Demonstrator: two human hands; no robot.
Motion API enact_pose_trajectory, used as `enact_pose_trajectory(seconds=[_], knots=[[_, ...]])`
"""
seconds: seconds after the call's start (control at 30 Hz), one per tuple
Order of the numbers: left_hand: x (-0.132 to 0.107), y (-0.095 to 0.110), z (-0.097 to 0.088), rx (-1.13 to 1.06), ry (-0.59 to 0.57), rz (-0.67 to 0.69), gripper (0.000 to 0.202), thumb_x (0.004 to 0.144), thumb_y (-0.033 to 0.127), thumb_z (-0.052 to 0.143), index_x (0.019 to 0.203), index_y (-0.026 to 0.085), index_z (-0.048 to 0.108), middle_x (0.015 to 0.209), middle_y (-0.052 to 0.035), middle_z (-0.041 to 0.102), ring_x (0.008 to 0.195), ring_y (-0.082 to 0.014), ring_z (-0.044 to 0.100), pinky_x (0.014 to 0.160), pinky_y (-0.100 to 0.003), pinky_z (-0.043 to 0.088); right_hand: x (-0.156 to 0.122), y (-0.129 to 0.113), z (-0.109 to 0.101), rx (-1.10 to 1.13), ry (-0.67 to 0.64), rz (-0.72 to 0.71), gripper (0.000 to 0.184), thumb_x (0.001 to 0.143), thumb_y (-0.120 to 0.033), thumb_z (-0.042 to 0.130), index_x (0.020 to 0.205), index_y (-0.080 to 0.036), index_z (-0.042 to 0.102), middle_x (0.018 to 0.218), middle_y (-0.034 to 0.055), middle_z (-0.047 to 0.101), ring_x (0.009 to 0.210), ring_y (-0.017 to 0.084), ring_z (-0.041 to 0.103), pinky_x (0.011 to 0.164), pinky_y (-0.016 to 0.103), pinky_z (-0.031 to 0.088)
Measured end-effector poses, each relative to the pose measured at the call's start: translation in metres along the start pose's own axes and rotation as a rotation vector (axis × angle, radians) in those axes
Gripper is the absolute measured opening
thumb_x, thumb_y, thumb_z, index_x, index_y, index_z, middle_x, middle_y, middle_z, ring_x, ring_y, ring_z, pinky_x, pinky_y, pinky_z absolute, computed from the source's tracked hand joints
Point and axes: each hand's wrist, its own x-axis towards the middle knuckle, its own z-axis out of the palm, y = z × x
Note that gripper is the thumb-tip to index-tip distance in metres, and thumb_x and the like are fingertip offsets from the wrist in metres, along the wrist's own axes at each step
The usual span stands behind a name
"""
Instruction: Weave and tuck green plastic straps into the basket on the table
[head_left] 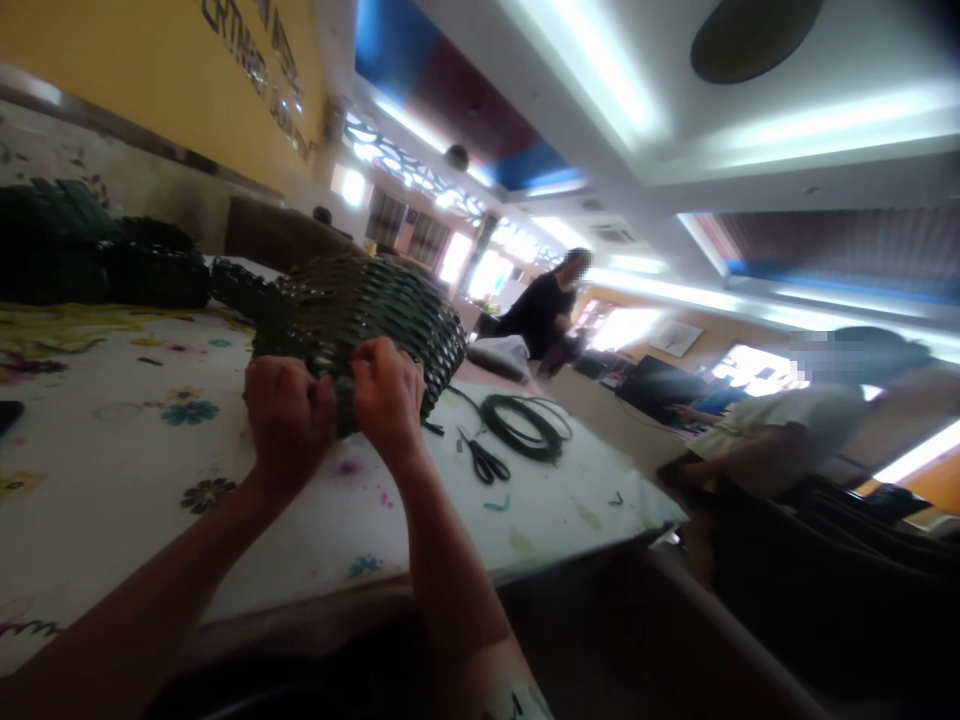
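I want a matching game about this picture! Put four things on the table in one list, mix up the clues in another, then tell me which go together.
Things:
1. Woven basket
2. Scissors
3. Coil of strip
4. Tablecloth

Clues:
A. White, with flowers printed on it
B. Lying with black handles toward the person
C. Looped in rings, just beyond the black handles
D. Has the left hand and the right hand on it

Right pairs: 1-D, 2-B, 3-C, 4-A
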Motion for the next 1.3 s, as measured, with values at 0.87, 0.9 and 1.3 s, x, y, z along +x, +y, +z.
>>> enact_pose_trajectory(seconds=[0.87, 0.9, 1.3], knots=[[-0.003, 0.013, 0.004, -0.023, 0.024, 0.048, 0.025, 0.091, 0.024, 0.053, 0.075, 0.026, 0.034, 0.082, -0.0072, 0.048, 0.086, -0.029, 0.049, 0.08, -0.046, 0.038, -0.004, 0.014, -0.003, 0.026, 0.044, -0.028, 0.006, 0.095, -0.019, 0.058, 0.092, -0.022, 0.061, 0.092, 0.0009, 0.074, 0.094, 0.022, 0.067, 0.093, 0.038, 0.041], [-0.003, 0.013, 0.004, -0.028, 0.028, 0.043, 0.025, 0.091, 0.025, 0.053, 0.075, 0.026, 0.034, 0.082, -0.007, 0.048, 0.086, -0.0288, 0.048, 0.081, -0.046, 0.038, -0.003, 0.014, -0.003, 0.028, 0.041, -0.028, 0.006, 0.095, -0.018, 0.058, 0.092, -0.022, 0.061, 0.093, 0.0009, 0.074, 0.095, 0.022, 0.067, 0.093, 0.038, 0.04], [-0.003, 0.003, 0.01, -0.141, 0.083, -0.036, 0.023, 0.088, 0.032, 0.066, 0.076, 0.023, 0.048, 0.09, -0.0072, 0.053, 0.096, -0.0272, 0.054, 0.091, -0.048, 0.045, -0.012, 0.014, -0.002, -0.061, -0.008, -0.099, 0.018, 0.093, -0.02, 0.06, 0.111, -0.021, 0.062, 0.098, 0.003, 0.075, 0.101, 0.024, 0.066, 0.096, 0.039, 0.041]])
